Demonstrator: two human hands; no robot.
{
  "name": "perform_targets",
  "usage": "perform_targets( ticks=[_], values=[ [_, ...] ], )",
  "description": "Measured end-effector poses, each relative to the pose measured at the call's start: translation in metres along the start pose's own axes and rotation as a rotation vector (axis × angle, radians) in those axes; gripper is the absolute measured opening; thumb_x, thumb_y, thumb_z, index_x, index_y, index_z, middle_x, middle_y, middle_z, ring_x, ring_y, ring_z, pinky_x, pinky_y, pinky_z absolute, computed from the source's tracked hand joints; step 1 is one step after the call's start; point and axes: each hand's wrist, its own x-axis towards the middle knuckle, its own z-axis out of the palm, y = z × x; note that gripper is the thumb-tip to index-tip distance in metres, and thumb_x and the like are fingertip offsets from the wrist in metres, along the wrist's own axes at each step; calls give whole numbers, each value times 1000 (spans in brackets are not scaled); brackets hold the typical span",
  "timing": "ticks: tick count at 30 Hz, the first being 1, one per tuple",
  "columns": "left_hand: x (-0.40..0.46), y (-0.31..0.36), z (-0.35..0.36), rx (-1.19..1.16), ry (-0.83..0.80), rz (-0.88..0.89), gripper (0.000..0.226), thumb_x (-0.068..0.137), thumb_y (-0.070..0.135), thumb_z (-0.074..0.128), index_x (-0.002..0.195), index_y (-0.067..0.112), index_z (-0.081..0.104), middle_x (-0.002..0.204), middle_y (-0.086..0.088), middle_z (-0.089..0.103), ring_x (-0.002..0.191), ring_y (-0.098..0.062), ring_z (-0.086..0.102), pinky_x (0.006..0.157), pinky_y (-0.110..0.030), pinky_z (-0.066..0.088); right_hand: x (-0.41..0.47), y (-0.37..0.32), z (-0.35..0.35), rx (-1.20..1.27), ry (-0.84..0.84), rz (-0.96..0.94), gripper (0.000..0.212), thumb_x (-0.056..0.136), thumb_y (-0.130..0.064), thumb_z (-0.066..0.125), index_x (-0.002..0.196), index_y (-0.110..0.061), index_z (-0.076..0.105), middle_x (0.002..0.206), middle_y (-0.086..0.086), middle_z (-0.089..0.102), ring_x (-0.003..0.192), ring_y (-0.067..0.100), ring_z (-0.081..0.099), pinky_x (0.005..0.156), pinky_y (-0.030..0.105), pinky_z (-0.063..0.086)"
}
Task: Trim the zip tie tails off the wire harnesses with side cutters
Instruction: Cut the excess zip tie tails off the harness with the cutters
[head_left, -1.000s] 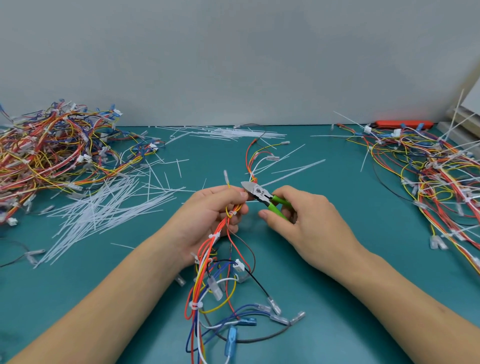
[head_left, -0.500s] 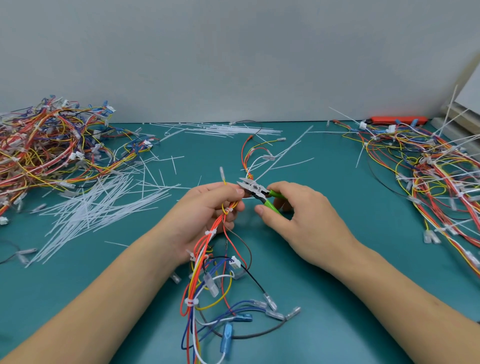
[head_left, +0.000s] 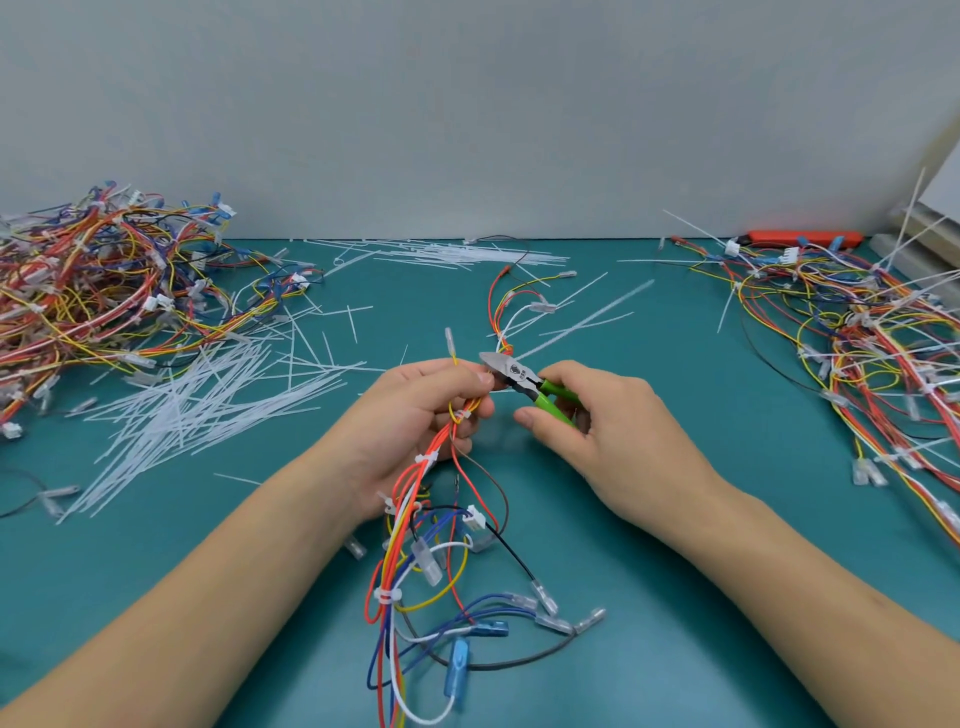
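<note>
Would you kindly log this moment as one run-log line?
left hand: grips harness | right hand: holds side cutters | cutter tip beside left fingertips

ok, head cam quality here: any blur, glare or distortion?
Head view: even soft light, no glare, faint shadows on the teal mat. Wide-angle bowing bends the mat's back edge and stretches the forearms. Side cutters in the right hand and the harness in the left hand are sharp; corner piles soften.
</note>
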Motion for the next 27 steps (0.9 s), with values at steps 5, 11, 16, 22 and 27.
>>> perform_targets(
  ticks=[5,11,16,22,27],
  values=[
    [1,-1,0,-6,3,-1,11,94,12,64,90,11,75,70,-5,63,50,-10,50,46,-19,42,-3,-3,-1,-127,42,97,55,87,-75,50,133,-48,59,102,-19,57,104,10,47,94,41,38],
    [2,-2,-1,-5,4,-2,14,93,12,65,103,4,72,70,-6,63,50,-10,50,46,-18,42,-7,-7,4,-199,-4,166,68,90,-72,45,153,-46,39,129,-9,51,125,18,38,106,42,34],
    [3,-2,-1,0,4,3,9,93,12,65,96,7,72,70,-6,63,50,-10,48,46,-18,41,-6,-7,8,-304,2,185,55,96,-56,52,144,-31,45,131,-7,52,127,22,40,103,44,35],
    [2,-2,0,-11,3,6,11,93,12,66,97,7,74,69,-5,63,49,-10,49,46,-18,41,-4,-10,9,-260,57,160,23,100,-53,51,92,-32,46,86,-13,48,90,23,47,78,41,36],
    [1,-2,1,0,2,4,21,92,12,66,109,0,71,70,-6,64,49,-10,49,46,-18,41,-2,-12,7,-254,65,170,42,102,-51,50,76,-24,32,69,-7,46,63,24,42,55,40,24]
  ],
)
